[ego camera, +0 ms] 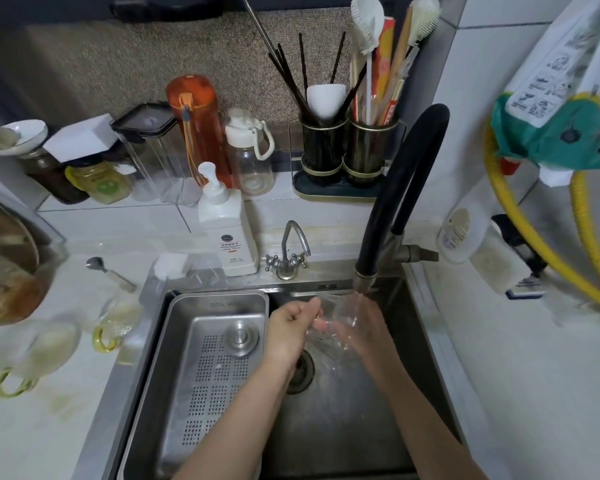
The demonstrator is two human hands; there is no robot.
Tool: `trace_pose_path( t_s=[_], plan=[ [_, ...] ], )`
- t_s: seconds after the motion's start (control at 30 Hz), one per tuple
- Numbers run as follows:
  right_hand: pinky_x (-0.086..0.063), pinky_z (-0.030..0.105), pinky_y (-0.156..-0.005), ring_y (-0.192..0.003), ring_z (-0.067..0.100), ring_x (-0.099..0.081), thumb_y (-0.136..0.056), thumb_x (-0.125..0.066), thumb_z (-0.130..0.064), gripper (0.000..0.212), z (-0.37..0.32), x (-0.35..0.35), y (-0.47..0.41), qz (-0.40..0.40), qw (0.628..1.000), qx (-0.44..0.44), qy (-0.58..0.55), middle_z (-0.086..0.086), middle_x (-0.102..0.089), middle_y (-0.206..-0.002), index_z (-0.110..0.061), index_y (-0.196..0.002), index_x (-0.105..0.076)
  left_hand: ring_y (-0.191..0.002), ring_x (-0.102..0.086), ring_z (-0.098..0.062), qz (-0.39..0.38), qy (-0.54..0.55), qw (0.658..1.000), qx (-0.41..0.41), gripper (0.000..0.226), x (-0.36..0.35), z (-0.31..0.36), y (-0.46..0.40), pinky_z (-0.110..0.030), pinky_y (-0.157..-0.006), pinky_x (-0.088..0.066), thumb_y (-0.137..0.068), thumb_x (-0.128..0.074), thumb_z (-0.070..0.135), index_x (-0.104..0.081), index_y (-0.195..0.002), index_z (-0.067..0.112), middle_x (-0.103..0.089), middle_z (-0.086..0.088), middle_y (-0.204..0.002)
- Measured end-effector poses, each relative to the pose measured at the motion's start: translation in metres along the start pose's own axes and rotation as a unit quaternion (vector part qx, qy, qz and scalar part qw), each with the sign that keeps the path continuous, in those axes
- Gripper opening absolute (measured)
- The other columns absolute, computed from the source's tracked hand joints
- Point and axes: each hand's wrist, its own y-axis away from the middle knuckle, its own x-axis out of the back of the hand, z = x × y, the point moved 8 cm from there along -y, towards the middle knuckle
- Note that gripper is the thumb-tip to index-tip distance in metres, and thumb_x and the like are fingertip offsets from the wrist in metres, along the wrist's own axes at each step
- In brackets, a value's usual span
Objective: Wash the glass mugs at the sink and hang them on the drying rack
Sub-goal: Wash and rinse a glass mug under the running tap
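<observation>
both hands, left hand (289, 329) and right hand (359, 329), grip one glass mug (336, 315) under the faucet (366, 284)'s stream, while two mugs (84, 336) wait unwashed on the counter (49, 427) and none looks hung.

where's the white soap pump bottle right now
In the head view the white pump bottle stands on the counter behind the sink's back rim, left of centre. The small chrome tap is just to its right; the orange bottle stands behind it.

White tiled wall (492, 64), white countertop (534, 375), brown mesh screen (118, 64) behind.
</observation>
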Motion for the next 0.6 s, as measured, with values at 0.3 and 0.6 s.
trace_pose_path(
  t_s=[0.3,0.6],
  plan=[
    [-0.054,0.034,-0.075,-0.08,0.015,-0.063,-0.088,-0.066,-0.013,0.013,0.004,0.009,-0.015,0.007,0.997,-0.016,-0.081,0.009,-0.057,-0.091,-0.009,-0.092,-0.054,-0.068,-0.067,-0.018,-0.063,0.062,0.996,0.012,0.017,-0.017,-0.007,0.007,-0.033,-0.076,-0.054,-0.093,-0.055,0.008,-0.066,-0.099,-0.003,-0.073,-0.012,-0.08],
    [-0.052,0.009,-0.061,-0.081,-0.003,-0.068,-0.078,-0.077,-0.025,0.022,-0.014,0.009,0.0,0.012,0.995,0.088,-0.049,-0.02,-0.069,-0.091,-0.03,-0.091,-0.061,-0.043,-0.057,-0.007,0.039,0.069,0.995,0.065,0.034,-0.024,-0.002,-0.002,-0.014,-0.048,-0.048,-0.098,-0.051,0.018,-0.065,-0.068,0.009,-0.063,-0.002,-0.051]
  ],
)
